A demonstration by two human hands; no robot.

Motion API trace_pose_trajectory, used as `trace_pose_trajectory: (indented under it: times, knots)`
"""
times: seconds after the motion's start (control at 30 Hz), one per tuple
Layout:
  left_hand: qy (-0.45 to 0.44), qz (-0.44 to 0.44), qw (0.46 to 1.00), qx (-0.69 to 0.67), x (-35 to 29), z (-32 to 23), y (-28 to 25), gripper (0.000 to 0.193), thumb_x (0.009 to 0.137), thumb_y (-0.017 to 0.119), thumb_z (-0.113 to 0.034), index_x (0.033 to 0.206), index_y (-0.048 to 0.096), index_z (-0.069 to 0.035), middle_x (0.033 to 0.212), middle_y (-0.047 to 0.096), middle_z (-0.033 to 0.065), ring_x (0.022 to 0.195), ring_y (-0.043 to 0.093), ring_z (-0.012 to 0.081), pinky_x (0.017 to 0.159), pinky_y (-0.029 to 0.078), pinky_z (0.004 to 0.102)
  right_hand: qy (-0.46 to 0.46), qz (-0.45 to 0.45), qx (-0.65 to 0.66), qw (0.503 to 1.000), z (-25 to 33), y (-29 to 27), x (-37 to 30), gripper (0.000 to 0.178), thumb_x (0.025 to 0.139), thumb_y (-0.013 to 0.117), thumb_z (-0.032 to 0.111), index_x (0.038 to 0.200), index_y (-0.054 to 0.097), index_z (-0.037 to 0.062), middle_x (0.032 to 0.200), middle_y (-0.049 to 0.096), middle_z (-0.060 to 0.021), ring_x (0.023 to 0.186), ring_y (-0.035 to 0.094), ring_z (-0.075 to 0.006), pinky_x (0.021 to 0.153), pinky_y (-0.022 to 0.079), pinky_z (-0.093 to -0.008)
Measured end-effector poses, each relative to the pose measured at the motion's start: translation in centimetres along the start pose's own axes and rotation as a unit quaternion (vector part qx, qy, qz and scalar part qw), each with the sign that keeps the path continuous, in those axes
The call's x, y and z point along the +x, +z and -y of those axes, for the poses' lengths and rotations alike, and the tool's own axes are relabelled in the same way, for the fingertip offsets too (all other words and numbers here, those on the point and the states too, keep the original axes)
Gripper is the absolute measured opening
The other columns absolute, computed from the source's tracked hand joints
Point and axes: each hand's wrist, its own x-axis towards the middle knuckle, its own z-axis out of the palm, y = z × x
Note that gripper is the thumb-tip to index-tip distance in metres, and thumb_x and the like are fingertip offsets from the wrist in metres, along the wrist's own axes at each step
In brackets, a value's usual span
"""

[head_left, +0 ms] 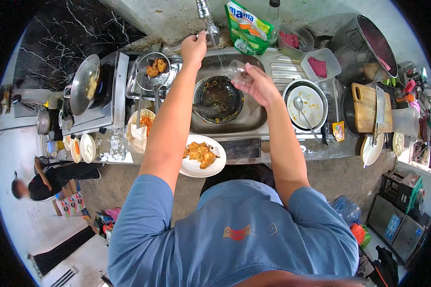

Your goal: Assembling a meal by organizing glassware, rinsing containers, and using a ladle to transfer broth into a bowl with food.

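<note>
One steel sink [255, 115] lies below and between the left hand [194, 49] and right hand [260, 87], which are well apart. One dark pan [219, 98] sits in it, holding food scraps. To the right, one white dish [310, 95] contains one spoon [299, 104]; to the left, one strainer [147, 80] holds fried pieces [157, 67]. The left hand is at one metal tap [207, 18], its grip unclear; the right's fingers clasp one small clear cup [236, 71] near the pan's upper right.
</note>
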Motion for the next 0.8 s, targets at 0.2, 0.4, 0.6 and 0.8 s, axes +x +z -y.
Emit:
trace_pose_trajectory:
  times: [0.2,0.4,0.6,0.8]
  knots:
    - [0.266,-0.093,0.934,0.219,-1.3,-3.1,1.0,0.033,0.085,0.063,-0.031,0.073,0.062,-0.001,0.068,0.063,0.018,0.067,0.062,0.0385,0.063,0.048,0.0457,0.044,-0.027,0.011,0.999,-1.9,-0.7,-5.5,0.036,0.1,0.05,0.033,0.115,0.051,0.0009,0.107,0.065,-0.0147,0.095,0.066,-0.0279,0.081,0.056,-0.0371]
    - [0.376,-0.069,0.864,0.326,-0.3,-3.9,0.6,0.032,0.087,0.059,-0.033,0.074,0.062,-0.004,0.072,0.063,0.0163,0.073,0.063,0.0392,0.065,0.049,0.0492,0.056,-0.054,0.004,0.997,-3.7,-1.5,-7.9,0.04,0.099,0.052,0.035,0.12,0.049,0.001,0.105,0.065,-0.0149,0.089,0.067,-0.0268,0.077,0.056,-0.0383]
    - [0.251,0.123,0.917,0.283,-5.4,2.0,-1.1,0.03,0.094,0.051,-0.031,0.103,0.066,-0.008,0.078,0.068,0.013,0.077,0.067,0.0323,0.069,0.05,0.0437,0.04,-0.094,-0.044,0.994,-2.3,-0.4,-9.5,0.041,0.096,0.056,0.04,0.118,0.05,0.0056,0.099,0.065,-0.0098,0.082,0.065,-0.0218,0.068,0.053,-0.0318]
    - [0.169,0.419,0.868,0.206,-14.4,2.8,-0.5,0.081,0.075,0.069,-0.002,0.145,0.038,-0.028,0.142,0.047,0.0114,0.126,0.049,0.0321,0.102,0.04,0.0432,0.019,-0.18,-0.142,0.973,-2.6,-0.4,-10.3,0.041,0.094,0.058,0.044,0.118,0.054,0.0102,0.093,0.064,-0.0019,0.077,0.06,-0.0115,0.062,0.044,-0.0257]
